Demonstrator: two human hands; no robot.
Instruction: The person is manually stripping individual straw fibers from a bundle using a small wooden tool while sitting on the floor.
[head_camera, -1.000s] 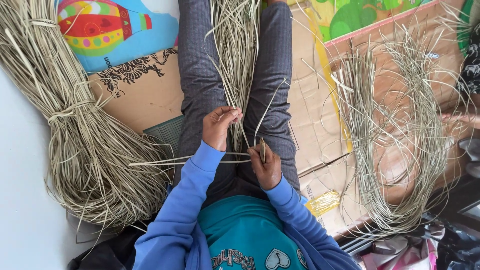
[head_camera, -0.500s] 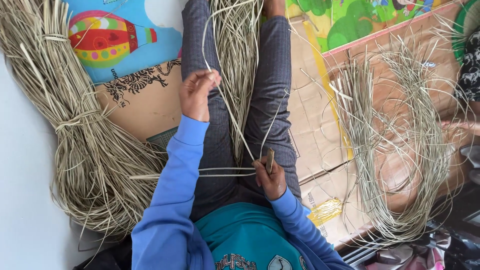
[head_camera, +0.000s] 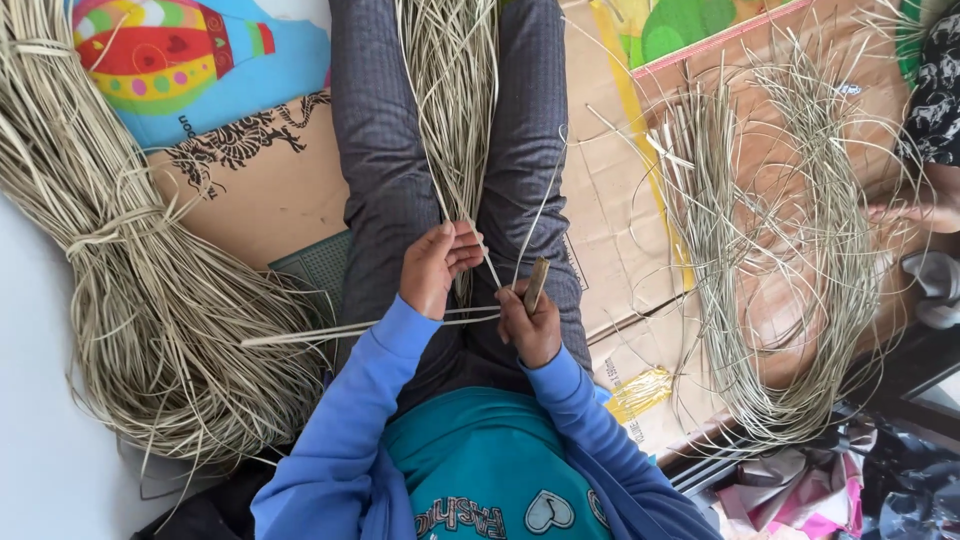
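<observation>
I sit with my legs stretched out in grey trousers (head_camera: 385, 150). A sheaf of dry grass strands (head_camera: 455, 100) lies between them. My left hand (head_camera: 435, 270) pinches a few of these strands just above my lap. My right hand (head_camera: 530, 325) sits close beside it, closed on a short brown stick (head_camera: 537, 284) that points upward, with thin strands running past it. Some long strands (head_camera: 330, 330) stick out sideways to the left from between my hands.
A big tied bundle of grass (head_camera: 130, 290) lies at the left on a white floor. A loose looped heap of strands (head_camera: 790, 250) rests on flattened cardboard (head_camera: 620, 230) at the right. A colourful balloon mat (head_camera: 170, 60) is at the top left. Another person's hand (head_camera: 925, 205) shows at the right edge.
Half a second ago my left hand was stretched far up along a strand; it has come back down to my lap beside my right hand, which stayed on the stick.
</observation>
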